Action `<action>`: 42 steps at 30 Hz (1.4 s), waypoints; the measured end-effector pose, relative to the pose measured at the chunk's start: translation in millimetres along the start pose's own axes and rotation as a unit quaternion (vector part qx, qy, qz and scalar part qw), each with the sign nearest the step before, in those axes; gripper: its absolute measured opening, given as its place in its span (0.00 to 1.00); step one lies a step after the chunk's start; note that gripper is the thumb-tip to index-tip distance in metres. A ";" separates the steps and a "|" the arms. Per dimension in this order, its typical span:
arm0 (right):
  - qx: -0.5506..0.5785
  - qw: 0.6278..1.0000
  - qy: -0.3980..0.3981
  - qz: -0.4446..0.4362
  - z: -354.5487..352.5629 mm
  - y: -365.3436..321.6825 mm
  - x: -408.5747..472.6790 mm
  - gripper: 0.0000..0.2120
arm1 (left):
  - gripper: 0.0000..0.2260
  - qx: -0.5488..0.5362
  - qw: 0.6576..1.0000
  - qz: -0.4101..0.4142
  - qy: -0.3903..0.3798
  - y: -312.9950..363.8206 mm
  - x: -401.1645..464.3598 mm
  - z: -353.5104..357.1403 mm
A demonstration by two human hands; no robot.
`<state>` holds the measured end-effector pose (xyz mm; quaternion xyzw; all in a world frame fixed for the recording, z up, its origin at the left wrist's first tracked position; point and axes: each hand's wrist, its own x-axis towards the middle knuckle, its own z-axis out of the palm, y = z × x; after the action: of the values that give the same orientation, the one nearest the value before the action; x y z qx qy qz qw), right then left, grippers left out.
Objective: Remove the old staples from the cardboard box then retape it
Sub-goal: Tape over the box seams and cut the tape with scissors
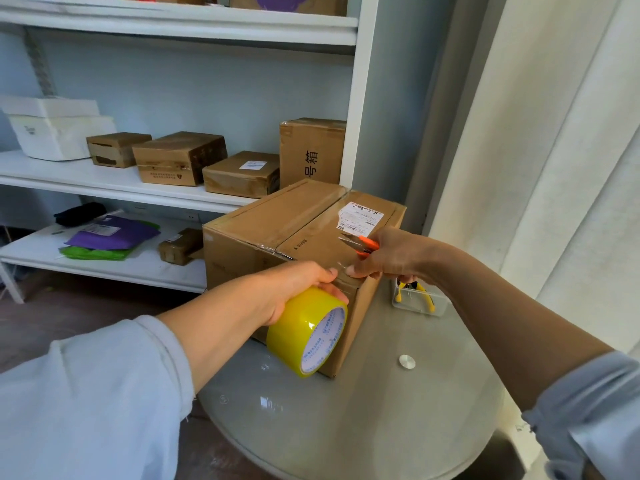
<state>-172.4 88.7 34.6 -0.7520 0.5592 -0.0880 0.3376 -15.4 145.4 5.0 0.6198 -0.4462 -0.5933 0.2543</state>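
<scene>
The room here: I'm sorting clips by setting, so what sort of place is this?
Probably a small parcel or mailroom storage area. White shelves hold several taped cardboard parcels and purple mailer bags, and a person tapes a labelled cardboard box on a round table.

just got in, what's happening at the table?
A person is retaping a cardboard box that sits on a round glass table. The left hand holds a yellow tape roll against the box's near corner. The right hand holds small orange-handled snips and presses its thumb on the tape at the top edge. Yellow-handled pliers lie in a clear tray beside the box.
</scene>
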 end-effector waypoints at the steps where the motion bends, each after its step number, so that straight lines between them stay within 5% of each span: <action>1: -0.009 1.000 -0.003 0.000 -0.3 1.1 -0.4 0.12 | 0.20 -0.004 1.000 0.000 0.000 -0.8 0.7 -1.0; 12: 0.261 0.963 -0.065 0.024 8.7 32.9 -2.0 0.07 | 0.12 -0.006 1.000 -0.007 -0.024 -6.4 5.3 -5.7; 17: 0.140 0.988 -0.067 -0.005 7.1 24.1 -3.3 0.16 | 0.13 -0.009 1.000 -0.004 -0.022 -7.8 5.0 -8.4; 21: 0.131 0.988 -0.076 0.004 5.1 21.5 -2.8 0.11 | 0.13 -0.017 1.000 -0.007 -0.023 -8.1 5.8 -6.9; 28: 0.095 0.989 0.105 -0.035 20.4 17.0 24.2 0.30 | 0.13 -0.013 1.000 0.009 -0.012 -6.5 6.5 -4.5; 32: 0.079 0.989 0.124 -0.009 22.4 22.5 26.7 0.18 | 0.13 -0.015 1.000 0.012 -0.010 -8.3 8.0 -4.3; 37: 0.062 0.997 0.045 -0.004 23.1 15.2 9.8 0.25 | 0.13 -0.021 1.000 0.009 -0.017 -9.4 8.4 -6.7; 42: 0.172 0.984 0.049 0.012 3.1 18.4 -9.2 0.18 | 0.11 -0.027 0.997 -0.023 -0.070 -13.9 10.1 -16.8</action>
<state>-188.5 95.5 23.4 -0.6705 0.5609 -0.2157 0.4351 3.2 139.7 -9.0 0.5797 -0.4327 -0.6528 0.2250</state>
